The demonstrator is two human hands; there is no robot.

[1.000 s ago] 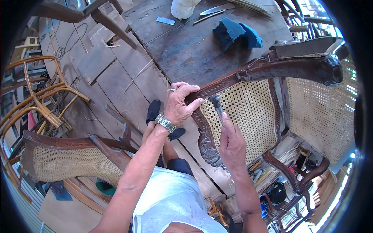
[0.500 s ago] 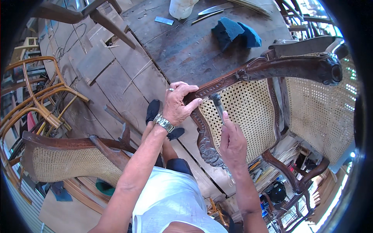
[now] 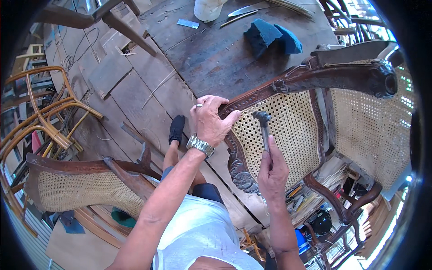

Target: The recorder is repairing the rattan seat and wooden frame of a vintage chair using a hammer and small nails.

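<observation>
My right hand is wrapped round the handle of a small hammer, whose dark metal head is over the woven cane panel of a carved wooden chair. At the panel's upper left corner, my left hand grips the chair's dark frame, thumb on the cane side and fingers over the outer edge. That wrist wears a metal watch. Whether a nail or peg lies near the left thumb is too small to tell.
Behind the chair, a wooden tabletop bears blue foam pieces, a white container, a knife and a small blue-white strip. Another caned chair part is at left, near a rattan frame.
The hammer head has moved right and slightly back from the frame corner, with my right hand lower and to the right. My left hand has shifted slightly right but remains on the corner.
</observation>
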